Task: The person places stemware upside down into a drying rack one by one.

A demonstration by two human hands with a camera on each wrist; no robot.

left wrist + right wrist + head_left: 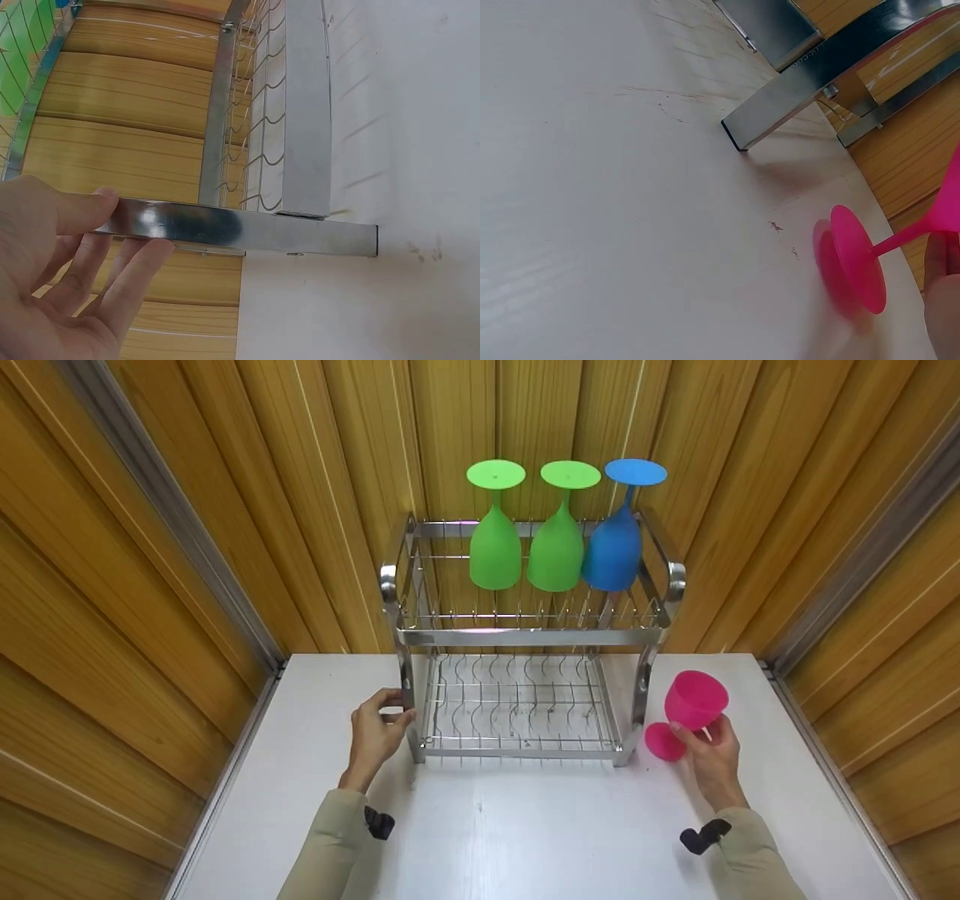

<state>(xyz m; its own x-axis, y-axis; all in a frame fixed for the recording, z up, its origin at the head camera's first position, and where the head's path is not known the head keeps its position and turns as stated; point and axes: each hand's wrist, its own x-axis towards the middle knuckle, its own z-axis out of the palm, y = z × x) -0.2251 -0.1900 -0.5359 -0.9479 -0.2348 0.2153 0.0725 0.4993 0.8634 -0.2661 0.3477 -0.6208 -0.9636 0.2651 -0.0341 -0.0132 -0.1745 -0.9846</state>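
My left hand pinches the left front leg of a two-tier metal dish rack. In the left wrist view the thumb lies on one side of the leg and the fingers on the other. Right of the rack, my right hand holds a pink plastic goblet low on its bowl. The goblet leans, its mouth facing up. Its round foot hangs tilted close over the white tabletop, casting a shadow there.
Two green goblets and a blue goblet stand upside down on the rack's upper tier. The lower tier has wavy wire dividers. Wood-panelled walls enclose the white table at the back and both sides.
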